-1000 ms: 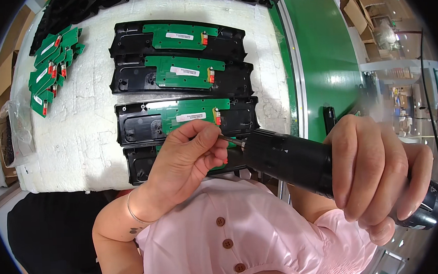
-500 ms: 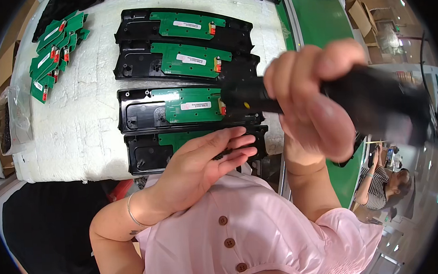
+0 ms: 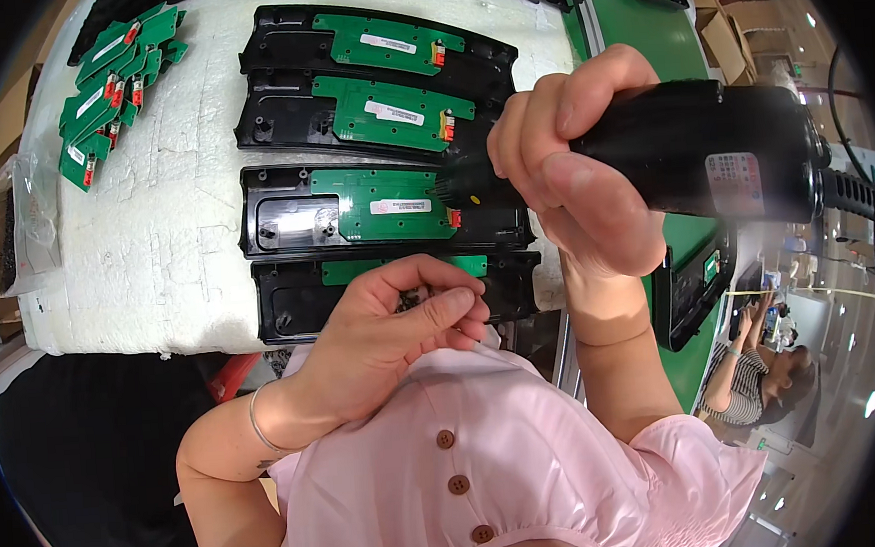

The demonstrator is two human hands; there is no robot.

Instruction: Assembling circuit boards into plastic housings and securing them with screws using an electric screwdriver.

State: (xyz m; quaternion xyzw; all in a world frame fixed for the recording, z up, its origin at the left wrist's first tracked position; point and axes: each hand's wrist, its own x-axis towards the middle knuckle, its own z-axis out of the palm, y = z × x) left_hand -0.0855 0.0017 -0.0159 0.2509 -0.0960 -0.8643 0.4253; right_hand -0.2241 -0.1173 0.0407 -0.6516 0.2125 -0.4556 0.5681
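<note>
My right hand [image 3: 591, 154] is wrapped round a black electric screwdriver [image 3: 685, 148], held nearly level. Its nose points left, over the right part of a green circuit board [image 3: 359, 213] in the third black plastic housing [image 3: 279, 223]. Whether the bit touches a screw is not clear. Closer to me, my left hand [image 3: 400, 321] is curled, palm up, around small dark screws [image 3: 414, 297]. It covers part of the nearest housing [image 3: 294, 307], where a strip of another green board shows. Two more housings [image 3: 278, 38] with boards lie in a row beyond.
A heap of green boards [image 3: 111, 98] with red-and-white parts lies at the far left of the white foam block [image 3: 176, 259]. To the right, a green surface [image 3: 680, 58] carries another black housing [image 3: 694, 293]. A co-worker [image 3: 755, 379] sits farther right.
My left fingers have curled in from a looser, more open pose, and the screws now show. The screwdriver has shifted left and slightly up with my right hand. The view has moved slightly.
</note>
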